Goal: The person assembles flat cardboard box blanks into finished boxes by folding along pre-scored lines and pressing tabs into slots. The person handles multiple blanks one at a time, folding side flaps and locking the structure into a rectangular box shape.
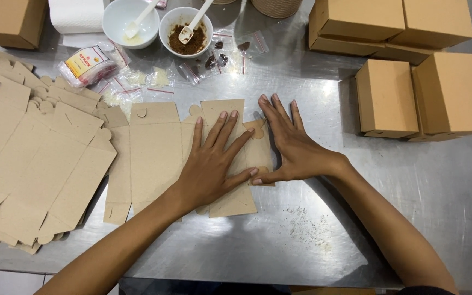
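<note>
Brown cardboard box blank point(154, 158) lies unfolded on the steel table point(312, 229); left hand point(211, 164) and right hand point(290, 145) press it flat, fingers spread, gripping nothing. Behind: bowl point(186, 30) holding brown powder and spoon, white bowl point(129, 22), folded boxes point(422, 95) right.

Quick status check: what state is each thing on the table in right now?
left hand: flat, pressing the box blank
right hand: flat, on the blank's right flap
box blank: unfolded, right end folded over
stack of blanks: flat, fanned out
made-up boxes: closed
brown-powder bowl: part full, spoon in it
white bowl: spoon in it
</note>
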